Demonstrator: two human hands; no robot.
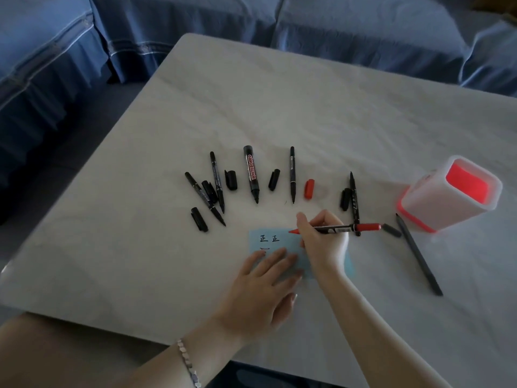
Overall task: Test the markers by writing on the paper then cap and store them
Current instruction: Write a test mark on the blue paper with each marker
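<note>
Tabletop (251, 107), smooth and pale, carries everything. The white-and-red pen holder (436, 203) stands at the right, and uncapped black markers (292, 175) fan out beyond the paper. The left hand (268, 278) lies flat, fingers spread, pinning the small blue paper (270, 242), a thin sheet likely to slide. The right hand (321, 242) pinches the red marker (341, 228) near its nib, which is at the paper's upper edge. Light, stiff and round, the marker probably rolls if laid down, so the barrel is the best place to hold it. Its small red cap (309, 189) lies among the markers.
</note>
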